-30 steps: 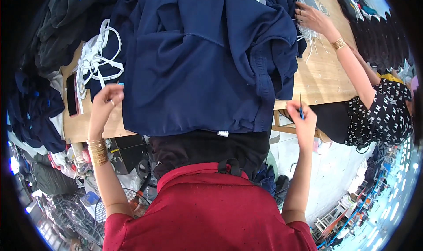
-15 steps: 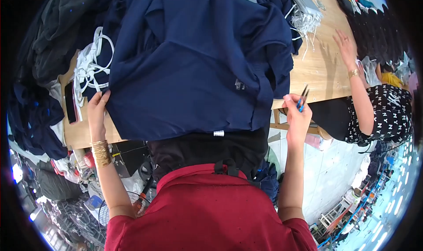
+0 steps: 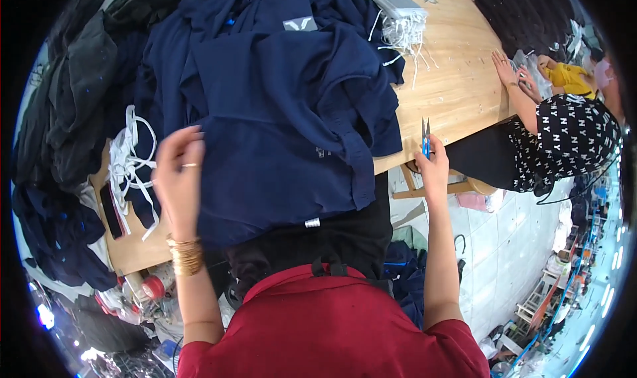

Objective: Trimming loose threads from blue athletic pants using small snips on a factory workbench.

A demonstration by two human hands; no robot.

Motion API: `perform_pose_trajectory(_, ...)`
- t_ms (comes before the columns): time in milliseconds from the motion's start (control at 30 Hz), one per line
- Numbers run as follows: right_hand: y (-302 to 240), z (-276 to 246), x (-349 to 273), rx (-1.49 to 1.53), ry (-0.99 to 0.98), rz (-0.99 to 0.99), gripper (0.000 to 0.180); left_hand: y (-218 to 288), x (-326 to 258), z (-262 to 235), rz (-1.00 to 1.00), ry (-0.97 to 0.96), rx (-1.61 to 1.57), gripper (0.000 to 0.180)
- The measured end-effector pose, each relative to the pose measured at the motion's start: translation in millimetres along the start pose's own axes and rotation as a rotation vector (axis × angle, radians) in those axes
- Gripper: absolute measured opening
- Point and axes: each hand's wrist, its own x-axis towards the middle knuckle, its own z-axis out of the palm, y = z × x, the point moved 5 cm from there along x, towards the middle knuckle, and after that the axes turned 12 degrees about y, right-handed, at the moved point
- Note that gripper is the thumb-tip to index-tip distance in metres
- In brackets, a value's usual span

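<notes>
A navy blue garment (image 3: 265, 179) lies spread over the near edge of the table and drapes toward my lap. A small white label (image 3: 312, 223) shows at its lower hem, and a pale patch (image 3: 300, 24) farther up. My left hand (image 3: 179, 172) is over the garment's left edge, its fingers bent and blurred by motion; whether they grip anything cannot be made out. Right of the garment, by the table edge, my right hand (image 3: 433, 162) is closed around thread snips (image 3: 426, 139) with blue handles, their blades pointing up and away from me.
White cords (image 3: 129, 159) and a dark phone (image 3: 111, 211) lie left of the garment. A stack of grey tags with white strings (image 3: 398, 10) sits on the wooden table (image 3: 458, 79). More dark cloth (image 3: 76, 106) is heaped at left. At right a co-worker (image 3: 564, 136) works at the table.
My left hand has let go of the garment's left corner and moved up and inward over it. The snips now point straighter up. The whole view has shifted, and the co-worker's hands have come together.
</notes>
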Motion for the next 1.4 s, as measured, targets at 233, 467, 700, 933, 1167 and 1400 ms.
perform_pose_trajectory(233,-16,24,38,-0.27,0.267,-0.482,0.046,85,-22,136,0.28,-0.321,-0.238,0.025)
perform_pose_trajectory(467,-11,20,60,-0.301,0.341,-0.511,0.043,115,-40,180,0.409,-0.499,-0.138,0.029)
perform_pose_trajectory(700,-3,55,51,-0.215,0.407,-0.559,0.051,129,-16,186,0.405,-0.357,-0.018,0.024)
perform_pose_trajectory(933,-25,40,45,0.011,0.408,-0.404,0.037,51,-53,208,-0.401,-0.606,-0.624,0.059)
perform_pose_trajectory(1167,-88,64,22,0.496,-0.123,-0.225,0.013,74,-38,253,-0.628,-0.419,-0.796,0.03)
perform_pose_trajectory(1400,-119,38,-19,0.573,-0.334,0.002,0.012,86,-39,227,-0.652,-0.4,-1.092,0.028)
